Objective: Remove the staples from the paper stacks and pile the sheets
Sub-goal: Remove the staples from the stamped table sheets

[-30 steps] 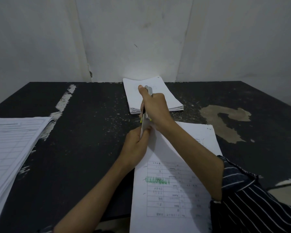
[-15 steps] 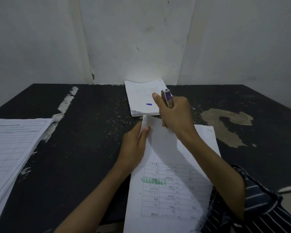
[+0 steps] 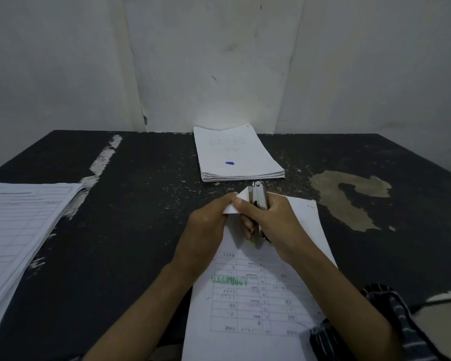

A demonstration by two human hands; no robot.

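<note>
Your left hand (image 3: 206, 225) pinches the folded corner (image 3: 231, 208) of the paper stack (image 3: 258, 308) on the black table (image 3: 141, 230), and your right hand (image 3: 274, 225), close beside it, grips the metal staple remover (image 3: 258, 196) at this corner, near the pile of sheets (image 3: 235, 155).

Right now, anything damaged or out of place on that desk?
Desk top is worn: a tan patch where the black coating is gone on the right, a white scraped streak on the left. The front stack has its far corner folded up, but the left hand pinches it for the staple remover in the right hand.
</note>
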